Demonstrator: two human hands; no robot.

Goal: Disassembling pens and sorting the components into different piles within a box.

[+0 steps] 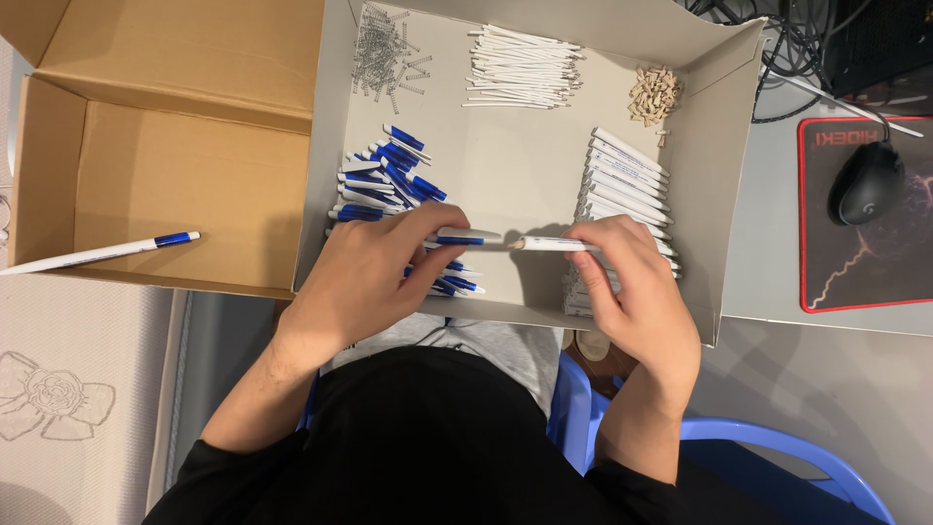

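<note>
Head view: over the grey cardboard tray (700, 146), the left hand (364, 277) pinches a blue-and-white plastic pen cap section (466, 235); the right hand (632, 292) pinches a slim white plastic pen barrel (546, 244), the two tips almost meeting. Both parts look light, stiff and smooth, best gripped mid-length. A brown cardboard box (165, 185) lies left, holding one finished white-and-blue pen (97, 254).

Grey desk (777, 282), blue plastic chair (777, 447), patterned white cloth (78, 389)
</note>
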